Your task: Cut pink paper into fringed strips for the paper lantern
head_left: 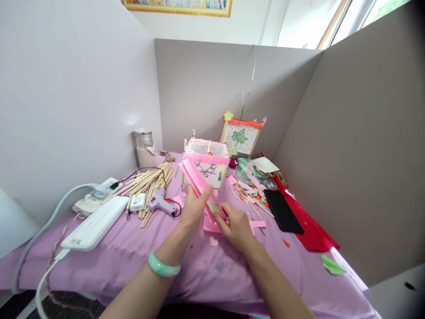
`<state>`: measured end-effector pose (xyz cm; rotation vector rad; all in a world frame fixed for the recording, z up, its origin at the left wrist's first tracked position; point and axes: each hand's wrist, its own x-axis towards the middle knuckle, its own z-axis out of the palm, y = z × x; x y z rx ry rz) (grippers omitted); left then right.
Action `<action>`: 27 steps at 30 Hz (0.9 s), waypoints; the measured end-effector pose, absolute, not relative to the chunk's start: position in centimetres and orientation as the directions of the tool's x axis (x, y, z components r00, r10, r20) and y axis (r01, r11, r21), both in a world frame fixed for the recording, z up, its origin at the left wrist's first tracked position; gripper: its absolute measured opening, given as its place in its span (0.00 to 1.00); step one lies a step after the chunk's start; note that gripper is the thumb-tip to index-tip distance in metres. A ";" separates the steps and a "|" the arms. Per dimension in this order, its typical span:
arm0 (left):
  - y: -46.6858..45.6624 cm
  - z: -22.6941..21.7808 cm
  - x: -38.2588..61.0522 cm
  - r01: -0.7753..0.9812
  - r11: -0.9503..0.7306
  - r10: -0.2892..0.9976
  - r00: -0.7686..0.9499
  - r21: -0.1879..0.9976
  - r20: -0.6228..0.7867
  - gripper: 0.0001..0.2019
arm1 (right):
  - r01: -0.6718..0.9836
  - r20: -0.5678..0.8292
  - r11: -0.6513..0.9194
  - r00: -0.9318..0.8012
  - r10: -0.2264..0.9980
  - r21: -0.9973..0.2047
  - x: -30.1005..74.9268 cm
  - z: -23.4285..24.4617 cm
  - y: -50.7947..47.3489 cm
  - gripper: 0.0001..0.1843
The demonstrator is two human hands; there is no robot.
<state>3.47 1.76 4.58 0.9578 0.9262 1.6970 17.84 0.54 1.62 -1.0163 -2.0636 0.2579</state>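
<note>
A folded strip of pink paper slants across the middle, held in both hands. My left hand is closed around its left edge, thumb on top; a pale green bracelet circles that wrist. My right hand pinches the lower end, near a small greenish patch on the paper. Whether it also holds something else is hidden. Just behind stands a small lantern-like stick frame with a drawn panel and pink fringe. Under the hands lie more pink paper and a pale paper heart.
To the left are a pile of wooden sticks, a glue gun, a white power bank-like box and a jar. At right lie paper scraps, a black phone and red sheet. A second lantern stands behind.
</note>
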 end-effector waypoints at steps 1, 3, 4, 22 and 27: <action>1.6 4.3 3.6 -0.358 -0.230 0.964 -0.208 0.905 0.163 0.21 | 0.599 0.583 0.668 -0.374 0.721 -0.442 17.8 1.5 0.5 0.12; 1.2 3.9 3.6 -0.376 -0.168 0.984 -0.118 0.911 0.133 0.18 | 0.591 0.575 0.695 -0.423 0.700 -0.411 17.8 1.5 0.5 0.13; 1.1 3.8 3.5 -0.394 -0.150 0.989 -0.072 0.907 0.132 0.17 | 0.556 0.569 0.710 -0.442 0.693 -0.432 17.8 1.6 0.4 0.15; -2.2 4.4 3.2 0.162 -0.084 0.898 0.439 0.983 0.005 0.07 | 0.026 0.376 0.376 0.017 0.926 -0.926 18.2 1.5 1.7 0.14; -2.1 4.1 3.1 0.236 -0.091 0.889 0.457 0.967 -0.028 0.05 | -0.138 0.311 0.328 0.134 0.941 -0.934 18.7 1.7 2.1 0.17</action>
